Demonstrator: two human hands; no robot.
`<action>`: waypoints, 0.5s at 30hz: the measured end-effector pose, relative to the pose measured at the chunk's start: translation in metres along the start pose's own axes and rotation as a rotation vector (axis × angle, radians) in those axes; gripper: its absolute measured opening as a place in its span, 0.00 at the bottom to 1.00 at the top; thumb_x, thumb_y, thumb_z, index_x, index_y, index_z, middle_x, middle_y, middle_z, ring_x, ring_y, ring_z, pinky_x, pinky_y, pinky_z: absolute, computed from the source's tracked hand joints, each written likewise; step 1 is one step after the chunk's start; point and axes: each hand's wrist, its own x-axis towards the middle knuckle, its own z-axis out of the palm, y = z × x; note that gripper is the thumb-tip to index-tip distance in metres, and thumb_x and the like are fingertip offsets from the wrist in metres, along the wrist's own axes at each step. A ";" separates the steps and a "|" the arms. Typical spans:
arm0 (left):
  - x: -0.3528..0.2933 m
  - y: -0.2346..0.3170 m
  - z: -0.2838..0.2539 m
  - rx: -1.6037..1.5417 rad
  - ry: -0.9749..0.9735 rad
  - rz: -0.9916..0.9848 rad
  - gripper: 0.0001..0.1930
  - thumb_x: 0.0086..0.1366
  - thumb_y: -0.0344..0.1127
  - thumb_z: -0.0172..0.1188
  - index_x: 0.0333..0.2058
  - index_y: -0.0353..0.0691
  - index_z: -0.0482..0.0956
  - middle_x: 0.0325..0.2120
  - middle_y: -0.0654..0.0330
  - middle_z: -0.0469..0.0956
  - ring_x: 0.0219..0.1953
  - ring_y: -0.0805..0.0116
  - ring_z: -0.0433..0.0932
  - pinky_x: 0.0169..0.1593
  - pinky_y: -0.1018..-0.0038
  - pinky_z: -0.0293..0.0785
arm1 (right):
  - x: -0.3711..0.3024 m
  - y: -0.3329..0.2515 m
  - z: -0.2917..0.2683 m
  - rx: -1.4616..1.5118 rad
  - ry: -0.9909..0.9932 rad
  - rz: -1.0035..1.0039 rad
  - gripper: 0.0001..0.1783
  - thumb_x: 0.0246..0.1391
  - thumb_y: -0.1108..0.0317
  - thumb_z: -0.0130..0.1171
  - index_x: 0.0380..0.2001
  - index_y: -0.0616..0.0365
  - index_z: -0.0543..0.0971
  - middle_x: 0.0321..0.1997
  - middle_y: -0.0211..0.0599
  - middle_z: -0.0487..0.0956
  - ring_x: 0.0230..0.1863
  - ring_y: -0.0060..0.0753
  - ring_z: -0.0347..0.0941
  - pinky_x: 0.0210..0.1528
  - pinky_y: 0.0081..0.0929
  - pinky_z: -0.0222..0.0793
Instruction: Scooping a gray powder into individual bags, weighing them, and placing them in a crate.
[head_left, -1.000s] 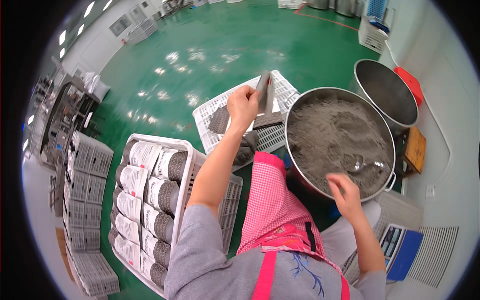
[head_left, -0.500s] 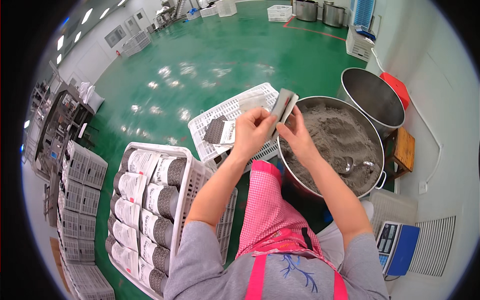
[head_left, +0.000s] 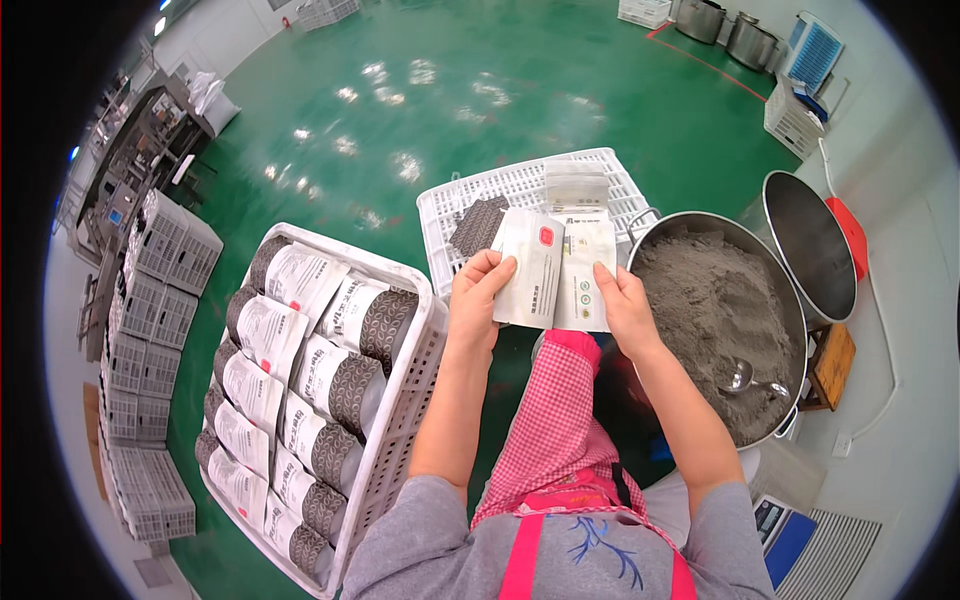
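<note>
Between my two hands is a flat, pale printed packaging bag, spread in two panels; I cannot tell whether it is one bag or two. My left hand (head_left: 478, 295) pinches the left panel (head_left: 530, 268), which bears a red mark. My right hand (head_left: 632, 312) grips the outer edge of the right panel (head_left: 588, 275), which has small green seals. Just beyond them, a white perforated crate (head_left: 436, 225) carries more flat bags, among them a dark patterned one (head_left: 481, 224) and a pale one (head_left: 577, 183). Right of my right hand stands a large steel pot of grey powder (head_left: 700, 285), a metal scoop (head_left: 740, 376) lying in it.
At the left, a white crate (head_left: 425, 345) holds rows of filled bags (head_left: 325, 368). An empty-looking steel drum (head_left: 810, 240) stands behind the pot, beside a wooden stool (head_left: 832, 365). A blue scale (head_left: 790, 545) sits low at the right. Stacked crates (head_left: 150, 370) line the far left.
The bag, earlier held edge-on and upright, is now lowered and spread with its printed panels facing me. My hands have moved apart and nearer. The view has shifted, too.
</note>
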 end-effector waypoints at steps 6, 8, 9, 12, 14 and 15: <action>0.007 -0.015 -0.027 -0.121 0.099 -0.037 0.04 0.67 0.29 0.58 0.32 0.39 0.76 0.29 0.62 0.82 0.28 0.78 0.79 0.35 0.79 0.77 | 0.009 -0.008 -0.003 -0.111 -0.081 0.078 0.20 0.70 0.62 0.48 0.53 0.69 0.76 0.46 0.36 0.82 0.43 0.21 0.78 0.45 0.21 0.74; 0.009 -0.018 -0.034 -0.144 0.091 -0.046 0.03 0.67 0.29 0.58 0.32 0.39 0.76 0.29 0.62 0.82 0.29 0.77 0.80 0.36 0.79 0.77 | 0.011 -0.009 -0.003 -0.068 -0.108 0.099 0.20 0.70 0.62 0.48 0.53 0.70 0.75 0.46 0.37 0.82 0.44 0.22 0.78 0.46 0.21 0.74; 0.010 -0.019 -0.036 -0.153 0.092 -0.043 0.03 0.67 0.29 0.58 0.33 0.39 0.76 0.30 0.62 0.82 0.29 0.77 0.80 0.36 0.79 0.77 | 0.012 -0.010 -0.005 -0.072 -0.108 0.102 0.20 0.70 0.62 0.48 0.53 0.70 0.75 0.46 0.37 0.82 0.44 0.22 0.78 0.46 0.21 0.74; 0.010 -0.017 -0.040 -0.170 0.108 -0.047 0.03 0.67 0.29 0.57 0.32 0.38 0.77 0.30 0.60 0.82 0.30 0.75 0.80 0.37 0.78 0.77 | 0.010 -0.013 -0.008 -0.064 -0.106 0.114 0.21 0.70 0.62 0.49 0.54 0.70 0.75 0.47 0.38 0.82 0.45 0.23 0.78 0.47 0.22 0.75; 0.008 -0.015 -0.044 -0.177 0.125 -0.051 0.04 0.66 0.29 0.57 0.32 0.38 0.77 0.30 0.59 0.82 0.30 0.73 0.81 0.38 0.77 0.78 | 0.007 -0.020 -0.009 -0.025 -0.073 0.145 0.20 0.70 0.63 0.49 0.54 0.70 0.74 0.48 0.39 0.81 0.46 0.24 0.79 0.48 0.23 0.75; 0.007 -0.016 -0.047 -0.185 0.108 -0.056 0.03 0.66 0.29 0.57 0.33 0.38 0.77 0.30 0.60 0.82 0.30 0.75 0.80 0.37 0.78 0.77 | 0.005 -0.022 -0.009 -0.027 -0.077 0.147 0.20 0.70 0.63 0.49 0.54 0.70 0.74 0.48 0.39 0.81 0.46 0.24 0.79 0.48 0.23 0.75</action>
